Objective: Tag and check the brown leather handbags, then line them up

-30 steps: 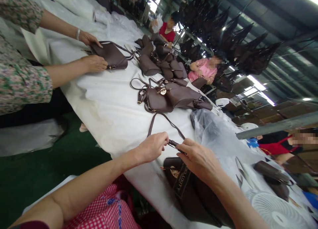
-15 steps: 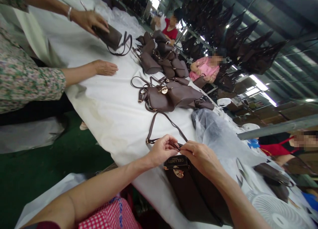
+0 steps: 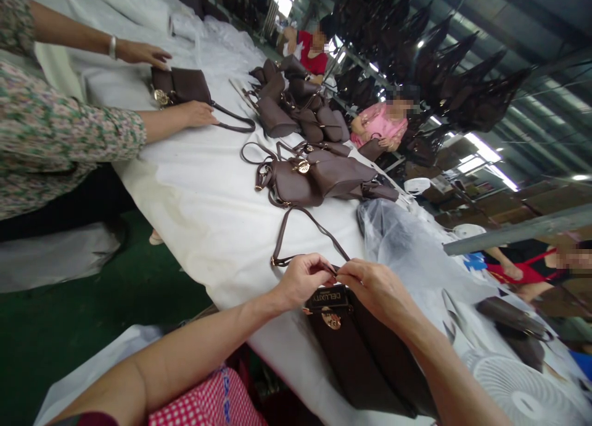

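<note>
A dark brown bag lies on the white-covered table in front of me, with a DELUXITY label and a round gold charm at its top. Its thin strap loops away over the cloth. Just above the label my left hand pinches the strap. My right hand is closed on the same strap, its fingertips almost touching those of the left. The bit of strap between the fingers is mostly hidden.
Several brown bags are piled mid-table. At the left, a person in a floral sleeve handles another bag. Clear plastic lies right of my hands; a white fan stands at the lower right.
The neighbouring person's bag has moved left and now lies flat with its charm showing, one hand beside it and the other at its lower edge. My hands have barely shifted on the strap.
</note>
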`<act>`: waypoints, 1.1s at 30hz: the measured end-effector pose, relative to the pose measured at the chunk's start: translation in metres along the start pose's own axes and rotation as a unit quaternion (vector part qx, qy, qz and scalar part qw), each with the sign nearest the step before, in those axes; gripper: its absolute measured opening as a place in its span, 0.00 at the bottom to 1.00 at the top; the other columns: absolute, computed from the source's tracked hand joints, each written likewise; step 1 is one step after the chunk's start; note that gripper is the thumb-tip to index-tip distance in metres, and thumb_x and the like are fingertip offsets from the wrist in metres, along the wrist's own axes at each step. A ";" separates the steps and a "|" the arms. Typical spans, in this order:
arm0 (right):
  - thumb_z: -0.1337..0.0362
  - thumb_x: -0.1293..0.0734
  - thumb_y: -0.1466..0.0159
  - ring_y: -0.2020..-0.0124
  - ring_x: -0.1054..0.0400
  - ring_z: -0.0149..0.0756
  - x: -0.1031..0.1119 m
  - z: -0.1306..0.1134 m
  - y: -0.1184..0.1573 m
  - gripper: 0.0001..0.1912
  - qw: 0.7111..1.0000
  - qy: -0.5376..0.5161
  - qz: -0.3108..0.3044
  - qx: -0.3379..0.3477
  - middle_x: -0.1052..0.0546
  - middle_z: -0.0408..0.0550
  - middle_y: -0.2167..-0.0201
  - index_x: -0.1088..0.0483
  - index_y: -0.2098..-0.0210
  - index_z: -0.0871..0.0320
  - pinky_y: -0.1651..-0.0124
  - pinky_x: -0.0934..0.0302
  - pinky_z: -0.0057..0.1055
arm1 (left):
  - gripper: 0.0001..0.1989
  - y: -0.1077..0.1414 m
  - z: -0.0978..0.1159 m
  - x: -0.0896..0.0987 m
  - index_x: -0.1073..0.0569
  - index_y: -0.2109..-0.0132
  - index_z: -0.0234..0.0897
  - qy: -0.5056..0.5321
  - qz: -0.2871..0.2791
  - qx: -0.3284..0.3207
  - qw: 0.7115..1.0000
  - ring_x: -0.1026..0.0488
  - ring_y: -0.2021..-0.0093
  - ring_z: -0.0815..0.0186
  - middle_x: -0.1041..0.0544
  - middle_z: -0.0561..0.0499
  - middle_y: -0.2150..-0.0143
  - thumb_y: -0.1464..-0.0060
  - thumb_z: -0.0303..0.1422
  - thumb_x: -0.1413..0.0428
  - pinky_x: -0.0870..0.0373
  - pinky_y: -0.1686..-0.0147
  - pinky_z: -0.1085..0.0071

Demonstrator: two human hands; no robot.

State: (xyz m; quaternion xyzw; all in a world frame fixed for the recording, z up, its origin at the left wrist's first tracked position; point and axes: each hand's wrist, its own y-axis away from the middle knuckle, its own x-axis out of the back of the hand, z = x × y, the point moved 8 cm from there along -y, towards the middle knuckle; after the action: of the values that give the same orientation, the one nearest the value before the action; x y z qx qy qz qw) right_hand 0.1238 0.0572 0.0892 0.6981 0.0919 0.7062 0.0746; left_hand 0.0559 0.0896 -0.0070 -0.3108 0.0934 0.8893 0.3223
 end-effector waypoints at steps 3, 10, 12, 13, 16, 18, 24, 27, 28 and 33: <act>0.63 0.42 0.34 0.66 0.29 0.34 0.000 0.002 0.000 0.15 1.000 -0.005 0.003 -0.003 0.22 0.45 0.68 0.25 0.68 0.54 0.65 0.44 0.28 | 0.03 0.001 0.002 0.001 0.27 0.68 0.32 -0.007 0.003 -0.015 1.000 0.26 0.71 0.69 0.25 0.53 0.72 0.54 0.28 0.43 0.26 0.65 0.70; 0.63 0.43 0.34 0.68 0.30 0.34 0.000 -0.001 0.001 0.15 1.000 0.011 -0.012 -0.007 0.23 0.45 0.69 0.26 0.70 0.55 0.66 0.45 0.28 | 0.06 0.003 0.011 -0.001 0.25 0.67 0.31 -0.041 0.000 -0.042 0.998 0.27 0.72 0.70 0.25 0.52 0.72 0.53 0.29 0.42 0.28 0.67 0.73; 0.63 0.42 0.34 0.68 0.30 0.33 0.001 -0.003 0.001 0.15 1.000 0.012 -0.010 -0.010 0.23 0.45 0.69 0.26 0.69 0.55 0.66 0.46 0.28 | 0.05 0.003 0.009 0.001 0.26 0.69 0.31 -0.044 0.014 -0.028 0.999 0.28 0.73 0.70 0.26 0.53 0.74 0.54 0.30 0.43 0.27 0.69 0.73; 0.63 0.42 0.34 0.68 0.30 0.33 0.001 -0.003 0.000 0.15 1.000 0.012 -0.008 -0.010 0.23 0.45 0.69 0.26 0.69 0.55 0.66 0.46 0.28 | 0.05 0.002 0.008 0.001 0.26 0.69 0.31 -0.047 0.017 -0.022 0.999 0.27 0.74 0.70 0.26 0.53 0.74 0.54 0.30 0.43 0.27 0.70 0.73; 0.63 0.43 0.33 0.68 0.31 0.33 0.001 -0.004 -0.001 0.16 1.000 0.008 0.001 0.000 0.24 0.46 0.70 0.26 0.70 0.56 0.66 0.46 0.28 | 0.05 0.001 0.005 0.002 0.28 0.70 0.32 -0.057 0.024 -0.014 0.998 0.28 0.75 0.69 0.27 0.54 0.75 0.54 0.31 0.43 0.27 0.73 0.73; 0.62 0.44 0.33 0.69 0.31 0.33 0.001 -0.005 -0.001 0.17 1.000 0.003 0.009 0.011 0.24 0.46 0.71 0.26 0.71 0.56 0.66 0.46 0.28 | 0.05 0.000 0.003 0.003 0.30 0.72 0.33 -0.076 0.029 -0.014 0.997 0.28 0.77 0.70 0.29 0.55 0.77 0.54 0.31 0.44 0.29 0.75 0.74; 0.64 0.42 0.36 0.75 0.34 0.31 0.004 -0.008 0.000 0.15 0.998 -0.027 0.052 0.025 0.26 0.44 0.78 0.30 0.76 0.56 0.70 0.49 0.27 | 0.07 -0.001 0.004 0.003 0.32 0.74 0.34 -0.113 0.029 -0.021 0.993 0.28 0.78 0.70 0.29 0.55 0.78 0.52 0.33 0.45 0.32 0.77 0.76; 0.65 0.41 0.38 0.79 0.38 0.30 0.005 -0.008 0.001 0.14 0.997 -0.015 0.065 0.028 0.29 0.42 0.82 0.31 0.78 0.56 0.72 0.52 0.28 | 0.08 0.000 0.002 0.002 0.33 0.74 0.35 -0.095 0.019 0.004 0.995 0.28 0.78 0.70 0.29 0.55 0.79 0.52 0.34 0.44 0.32 0.77 0.76; 0.65 0.41 0.38 0.80 0.39 0.29 0.005 -0.007 0.001 0.14 0.997 -0.009 0.068 0.031 0.29 0.42 0.82 0.31 0.78 0.56 0.73 0.53 0.28 | 0.08 0.000 0.002 0.003 0.33 0.74 0.35 -0.091 0.017 0.011 0.996 0.29 0.79 0.70 0.29 0.55 0.80 0.52 0.34 0.44 0.32 0.77 0.76; 0.66 0.41 0.39 0.81 0.40 0.28 0.005 -0.009 0.002 0.14 0.995 0.005 0.089 0.043 0.30 0.41 0.82 0.32 0.79 0.56 0.74 0.55 0.28 | 0.07 -0.001 0.002 0.003 0.31 0.74 0.34 -0.098 0.012 0.021 0.995 0.30 0.79 0.71 0.28 0.55 0.81 0.54 0.32 0.43 0.33 0.76 0.76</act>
State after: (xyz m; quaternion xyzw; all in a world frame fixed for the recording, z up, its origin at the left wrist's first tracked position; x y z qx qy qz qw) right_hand 0.1146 0.0566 0.0948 0.7025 0.0599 0.7089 -0.0188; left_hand 0.0537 0.0933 -0.0073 -0.2145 0.0835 0.9170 0.3257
